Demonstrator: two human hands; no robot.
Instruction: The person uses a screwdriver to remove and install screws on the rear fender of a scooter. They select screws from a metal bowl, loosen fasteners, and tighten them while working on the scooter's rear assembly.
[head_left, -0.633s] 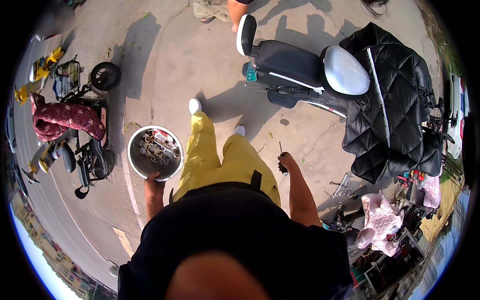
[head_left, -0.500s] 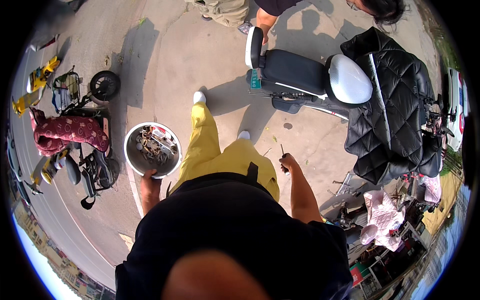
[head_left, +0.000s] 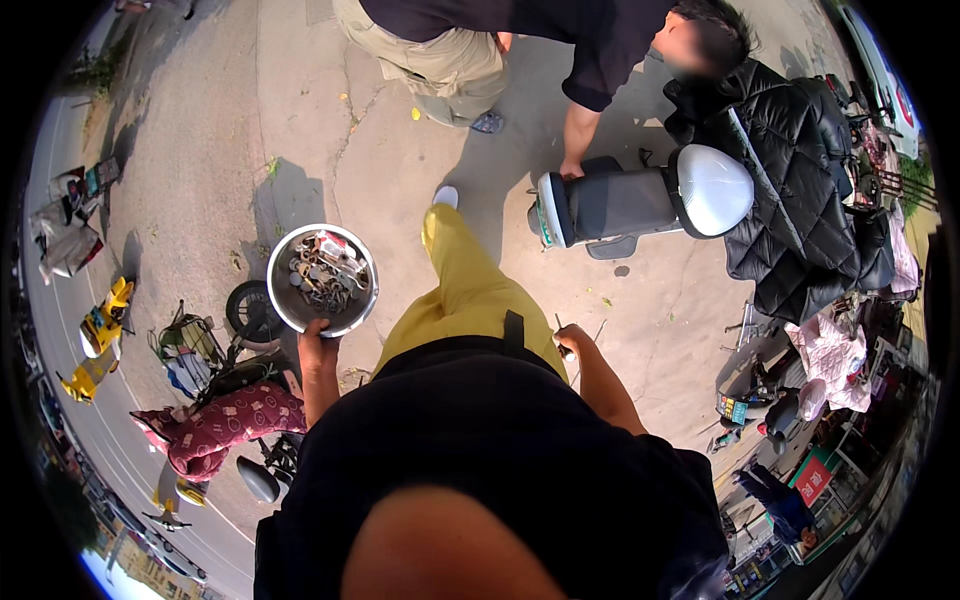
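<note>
A round metal bowl (head_left: pixel 283 300) hangs at my left side, its near rim gripped by my left hand (head_left: pixel 318 345). Inside lie several small metal parts (head_left: pixel 325 285) and a red-and-white packet (head_left: pixel 335 247). Low by my right hip, my right hand (head_left: pixel 572 342) is closed around a thin-shafted hand tool (head_left: pixel 559 321); its exact kind is too small to make out. Ahead to the right stands a scooter (head_left: pixel 625 200) with a dark seat and a black quilted cover (head_left: pixel 790 180) over its front.
A person (head_left: pixel 520 25) in dark top and khaki trousers bends over the scooter, one hand (head_left: pixel 572 168) at its rear. To my left are a bike with a maroon cover (head_left: pixel 235 425) and yellow bikes (head_left: pixel 108 318). Pink-covered vehicles (head_left: pixel 830 355) stand at right.
I have stepped forward and the view has turned. The scooter sits lower and further right in view; the other person shows more fully, leaning over it. Both my hands keep their hold.
</note>
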